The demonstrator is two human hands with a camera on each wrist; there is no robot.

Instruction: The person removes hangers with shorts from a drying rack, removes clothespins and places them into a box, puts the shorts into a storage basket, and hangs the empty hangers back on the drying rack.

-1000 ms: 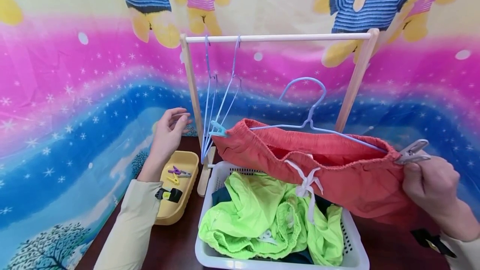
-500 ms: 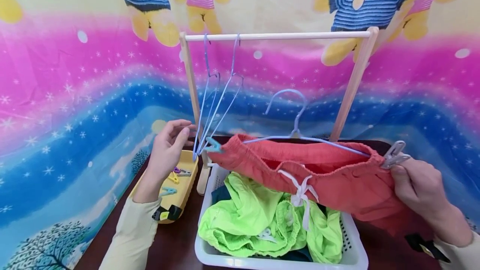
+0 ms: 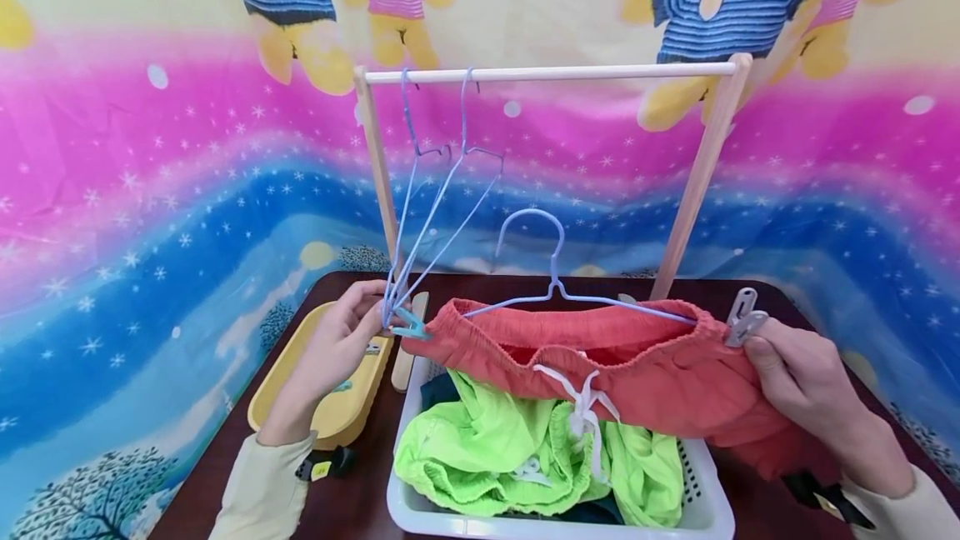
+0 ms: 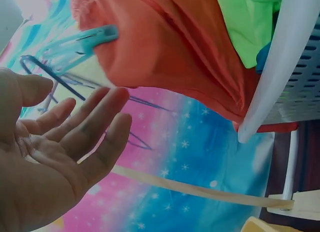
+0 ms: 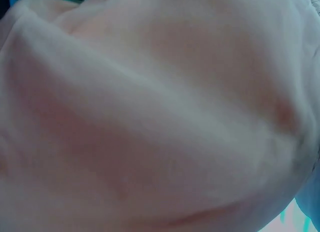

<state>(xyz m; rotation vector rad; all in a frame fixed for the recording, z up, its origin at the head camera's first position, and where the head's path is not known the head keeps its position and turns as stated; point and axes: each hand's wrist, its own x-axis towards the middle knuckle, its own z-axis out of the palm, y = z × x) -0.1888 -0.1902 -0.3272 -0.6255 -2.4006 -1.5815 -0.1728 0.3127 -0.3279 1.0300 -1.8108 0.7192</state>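
Observation:
Red shorts (image 3: 637, 390) with a white drawstring hang on a blue wire hanger (image 3: 554, 273) above the basket. A teal clothespin (image 3: 408, 323) grips their left waist end, a grey clothespin (image 3: 745, 327) the right one. My right hand (image 3: 806, 373) holds the shorts just beside the grey clothespin. My left hand (image 3: 337, 352) is near the teal clothespin and the lower ends of two hangers (image 3: 438, 198) on the rail; in the left wrist view its fingers (image 4: 95, 127) are loosely spread with nothing held. A blurred pale surface fills the right wrist view.
The wooden rack (image 3: 600, 72) stands behind. Bright green clothing (image 3: 480, 457) and some dark cloth lie in a white basket (image 3: 525, 525) in front of it. A yellow tray (image 3: 270, 369) with clothespins is at the left, partly behind my left arm.
The shorts and their hanger have come lower and to the left, with my right hand. My left hand has moved down and right to the hanging hangers, whose lower ends have swung.

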